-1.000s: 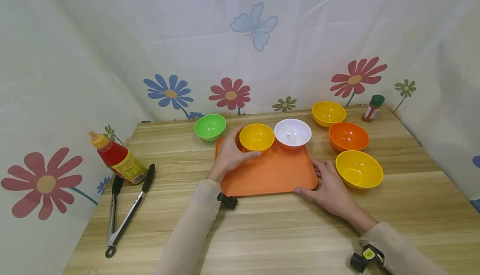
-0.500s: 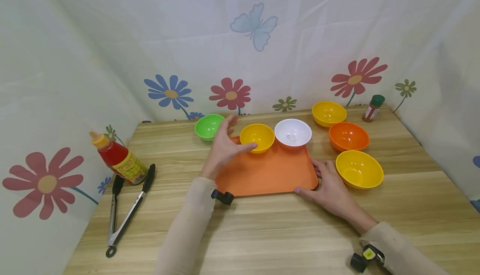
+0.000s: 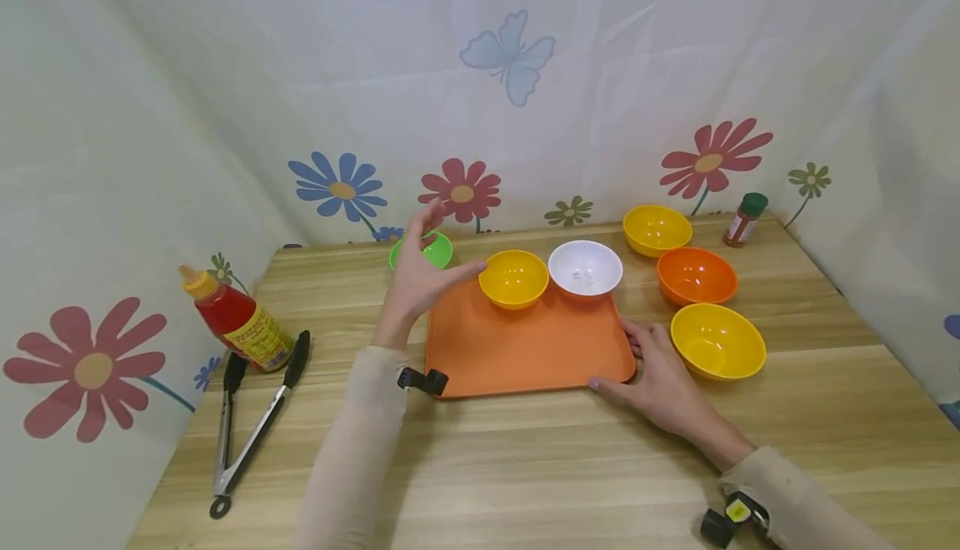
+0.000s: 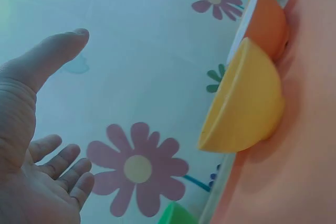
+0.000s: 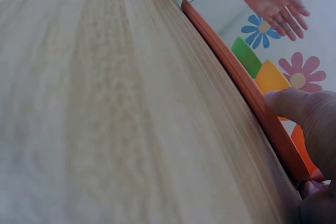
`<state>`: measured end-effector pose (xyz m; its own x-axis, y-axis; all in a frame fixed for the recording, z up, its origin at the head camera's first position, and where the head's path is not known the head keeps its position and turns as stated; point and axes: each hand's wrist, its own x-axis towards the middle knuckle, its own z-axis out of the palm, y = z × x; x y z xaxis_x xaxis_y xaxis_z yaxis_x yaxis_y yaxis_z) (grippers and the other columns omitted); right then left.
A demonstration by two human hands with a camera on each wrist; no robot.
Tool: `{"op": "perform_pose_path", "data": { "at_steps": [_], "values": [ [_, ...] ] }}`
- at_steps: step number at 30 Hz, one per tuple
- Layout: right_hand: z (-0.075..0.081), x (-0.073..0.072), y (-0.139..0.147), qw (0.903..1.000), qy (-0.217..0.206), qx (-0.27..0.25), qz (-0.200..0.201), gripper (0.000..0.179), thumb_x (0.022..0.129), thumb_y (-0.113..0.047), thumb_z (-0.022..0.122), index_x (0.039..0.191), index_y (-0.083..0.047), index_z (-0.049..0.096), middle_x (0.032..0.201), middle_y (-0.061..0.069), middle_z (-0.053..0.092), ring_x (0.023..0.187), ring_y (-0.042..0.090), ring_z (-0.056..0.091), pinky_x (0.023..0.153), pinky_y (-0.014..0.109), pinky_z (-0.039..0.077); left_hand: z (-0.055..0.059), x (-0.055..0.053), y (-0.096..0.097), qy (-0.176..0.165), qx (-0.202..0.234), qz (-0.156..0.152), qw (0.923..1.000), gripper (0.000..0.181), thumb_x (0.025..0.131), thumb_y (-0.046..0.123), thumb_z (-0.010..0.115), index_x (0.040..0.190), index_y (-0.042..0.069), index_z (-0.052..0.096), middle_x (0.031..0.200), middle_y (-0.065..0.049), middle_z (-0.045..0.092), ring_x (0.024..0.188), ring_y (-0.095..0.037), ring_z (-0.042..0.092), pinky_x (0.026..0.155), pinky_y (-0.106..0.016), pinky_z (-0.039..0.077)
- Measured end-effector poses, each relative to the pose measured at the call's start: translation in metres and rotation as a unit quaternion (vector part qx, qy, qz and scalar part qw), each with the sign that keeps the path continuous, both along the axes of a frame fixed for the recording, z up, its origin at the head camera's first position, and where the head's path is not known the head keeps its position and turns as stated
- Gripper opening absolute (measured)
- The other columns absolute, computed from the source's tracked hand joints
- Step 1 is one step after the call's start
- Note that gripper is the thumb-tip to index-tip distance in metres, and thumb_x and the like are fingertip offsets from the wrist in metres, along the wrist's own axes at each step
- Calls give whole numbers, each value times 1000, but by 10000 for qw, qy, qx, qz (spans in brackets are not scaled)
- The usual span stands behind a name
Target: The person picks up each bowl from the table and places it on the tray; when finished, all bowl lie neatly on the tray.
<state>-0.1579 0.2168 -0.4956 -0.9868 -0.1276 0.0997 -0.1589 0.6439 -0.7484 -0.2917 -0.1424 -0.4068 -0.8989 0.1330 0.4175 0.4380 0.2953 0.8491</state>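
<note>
My left hand point(image 3: 411, 283) is raised over the left end of the orange tray point(image 3: 525, 358), fingers spread and holding nothing. It partly hides the green bowl point(image 3: 438, 252) behind it. A yellow bowl point(image 3: 513, 280) stands at the tray's back edge, right of the left thumb; in the left wrist view, that yellow bowl point(image 4: 249, 100) and the thumb are clearly apart. Beside it sits a bowl with a white inside point(image 3: 585, 267) and an orange outside. My right hand point(image 3: 663, 383) grips the tray's front right corner, thumb at the front rim point(image 5: 239, 74) and fingers along the right side.
To the right are a large yellow bowl point(image 3: 718, 342), an orange bowl point(image 3: 697, 276), another yellow bowl point(image 3: 657, 230) and a green-capped spice jar point(image 3: 745, 221). On the left, a red sauce bottle point(image 3: 243, 321) stands near the tongs point(image 3: 258, 429). A flowered curtain backs the wooden table.
My left hand has left the yellow bowl on the tray, moving left and upward with its fingers spreading. My right hand and the bowls have stayed in place.
</note>
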Motion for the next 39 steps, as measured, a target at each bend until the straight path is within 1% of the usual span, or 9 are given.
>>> {"op": "perform_pose_path", "data": {
  "at_steps": [6,9,12,19,23,26,31,36,39],
  "values": [
    [1,0,-1,10000,-41,21,-18,112,86,-52,96,167,3,40,141,23,48,135,45,61,117,61,53,10,-9,-22,150,-34,372,9992,106,84,23,99,172,15,40,172,-7,47,158,-28,43,135,-52,33],
    [1,0,-1,10000,-39,28,-15,112,86,-52,96,167,3,41,140,23,48,135,46,62,117,61,53,11,-15,-34,168,39,472,9987,106,84,22,99,172,17,40,173,-6,47,159,-29,42,135,-51,32],
    [0,0,-1,10000,-49,30,-6,111,86,-52,96,167,2,41,139,22,48,135,46,61,116,62,53,7,-21,-45,79,168,535,9984,108,84,21,100,173,19,39,173,-3,46,161,-27,39,136,-49,30],
    [0,-1,-1,10000,-12,20,-21,111,86,-51,96,167,2,41,139,22,48,135,45,62,116,61,54,-10,-29,-65,-171,403,604,9972,112,83,20,100,174,17,35,177,-6,40,166,-25,31,139,-49,23],
    [1,-1,-1,10000,21,2,-26,111,86,-50,97,166,3,41,139,22,49,133,44,62,116,61,54,-25,-34,-74,-422,295,761,9958,115,82,27,102,175,16,34,179,-7,36,169,-23,27,139,-50,23],
    [1,-1,0,10000,-8,-5,-27,112,86,-50,97,167,3,41,140,23,48,134,44,62,116,61,54,-38,-40,-80,-730,171,895,9932,119,82,37,102,176,19,31,182,-3,32,171,-23,22,139,-51,23],
    [1,0,-1,10000,-55,-3,-33,113,86,-51,96,167,3,40,141,22,48,135,45,62,116,60,54,-58,-47,-87,-1144,-108,1107,9872,130,79,46,103,179,20,24,185,-2,24,171,-30,19,138,-55,23],
    [0,0,-1,10000,-71,1,-38,112,86,-52,96,167,2,41,140,22,48,134,45,62,116,60,54,-74,-51,-90,-1333,198,1059,9852,133,79,37,105,179,14,20,186,-9,21,170,-41,22,137,-55,26],
    [0,1,-1,10000,-63,18,-42,112,86,-52,96,167,1,41,139,21,48,134,44,62,116,60,54,-82,-53,-90,-1332,358,1025,9851,130,79,29,104,178,9,21,183,-14,26,167,-42,29,135,-54,31]
  ]
}}
